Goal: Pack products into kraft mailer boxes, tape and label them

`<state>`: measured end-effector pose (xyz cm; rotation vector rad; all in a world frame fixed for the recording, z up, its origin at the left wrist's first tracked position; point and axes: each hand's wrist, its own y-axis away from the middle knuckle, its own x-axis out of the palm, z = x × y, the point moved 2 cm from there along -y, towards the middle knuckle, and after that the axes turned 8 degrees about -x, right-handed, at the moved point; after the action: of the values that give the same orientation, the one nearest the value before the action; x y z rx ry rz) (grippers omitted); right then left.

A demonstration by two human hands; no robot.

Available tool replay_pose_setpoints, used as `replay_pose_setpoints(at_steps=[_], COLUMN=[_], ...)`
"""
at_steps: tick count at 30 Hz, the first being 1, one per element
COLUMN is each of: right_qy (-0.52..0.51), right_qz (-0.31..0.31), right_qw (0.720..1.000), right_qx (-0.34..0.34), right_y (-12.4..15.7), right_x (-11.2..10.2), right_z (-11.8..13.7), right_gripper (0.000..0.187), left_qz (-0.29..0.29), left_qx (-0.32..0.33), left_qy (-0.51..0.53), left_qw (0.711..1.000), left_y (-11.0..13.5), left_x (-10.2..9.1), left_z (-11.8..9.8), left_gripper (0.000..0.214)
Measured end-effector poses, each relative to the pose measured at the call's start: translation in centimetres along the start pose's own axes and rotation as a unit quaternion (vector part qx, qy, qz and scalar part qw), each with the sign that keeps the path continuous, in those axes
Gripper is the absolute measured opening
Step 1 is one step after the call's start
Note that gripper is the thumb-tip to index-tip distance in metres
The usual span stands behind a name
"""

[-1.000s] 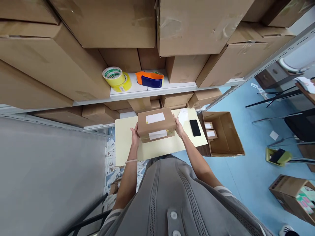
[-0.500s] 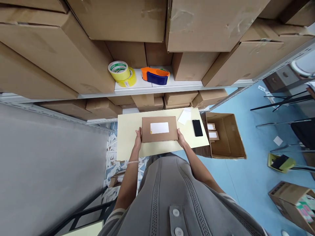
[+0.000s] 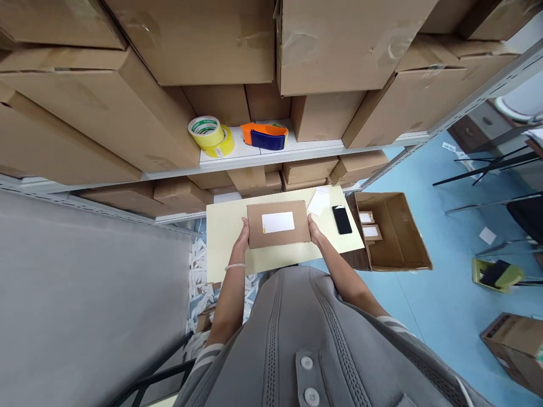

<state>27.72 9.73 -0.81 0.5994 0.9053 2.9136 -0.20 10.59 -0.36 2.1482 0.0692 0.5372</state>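
Note:
A small brown cardboard box (image 3: pixel 278 237) with a white label on top lies flat on the pale yellow table (image 3: pixel 224 226). My left hand (image 3: pixel 243 237) grips its left side and my right hand (image 3: pixel 316 232) grips its right side, fingers wrapped on the edges. A black phone (image 3: pixel 341 219) and a white paper slip (image 3: pixel 319 201) lie on the table to the right of the box.
Yellow tape rolls (image 3: pixel 210 134) and an orange-blue tape dispenser (image 3: pixel 263 135) sit on the white shelf (image 3: pixel 271 155) among large cartons. An open carton (image 3: pixel 394 232) holding small parcels stands on the blue floor at right. Paper scraps litter the floor at left.
The box was tilted up showing its front face one second ago; it has come down flat on the table. Both hands stay on its sides.

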Motion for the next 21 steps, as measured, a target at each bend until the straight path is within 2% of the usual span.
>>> replay_pose_setpoints(at_steps=[3, 6, 8, 10, 13, 18, 21], right_qy=[-0.012, -0.015, -0.013, -0.014, -0.016, 0.065, 0.101], right_qz=[-0.002, 0.001, 0.007, 0.012, 0.016, -0.096, -0.118], right_qw=[1.000, 0.996, 0.993, 0.989, 0.982, 0.975, 0.970], right_qx=[-0.017, -0.084, -0.119, -0.149, -0.186, -0.191, -0.189], right_y=[0.4, 0.5, 0.4, 0.3, -0.1, -0.5, -0.3], right_x=[-0.3, -0.5, -0.7, -1.0, -1.2, -2.2, -3.0], right_z=[0.7, 2.2, 3.3, 4.0, 4.0, 1.6, 0.5], right_gripper=[0.071, 0.069, 0.066, 0.062, 0.056, 0.050, 0.050], left_qz=[0.023, 0.020, 0.021, 0.023, 0.006, -0.001, 0.001], left_qx=[0.052, 0.139, 0.173, 0.179, 0.160, 0.122, 0.123], left_qy=[0.008, 0.057, 0.083, 0.098, 0.100, 0.087, 0.063], left_qw=[0.998, 0.988, 0.981, 0.979, 0.982, 0.989, 0.990], left_y=[0.6, 1.1, 1.2, 1.2, 0.9, 0.3, 0.3], left_x=[0.5, 0.2, -0.3, -1.0, -1.7, -1.7, -1.7], left_z=[-0.7, -1.8, -2.2, -2.1, -0.8, 2.4, 3.1], left_gripper=[0.077, 0.072, 0.065, 0.060, 0.056, 0.054, 0.055])
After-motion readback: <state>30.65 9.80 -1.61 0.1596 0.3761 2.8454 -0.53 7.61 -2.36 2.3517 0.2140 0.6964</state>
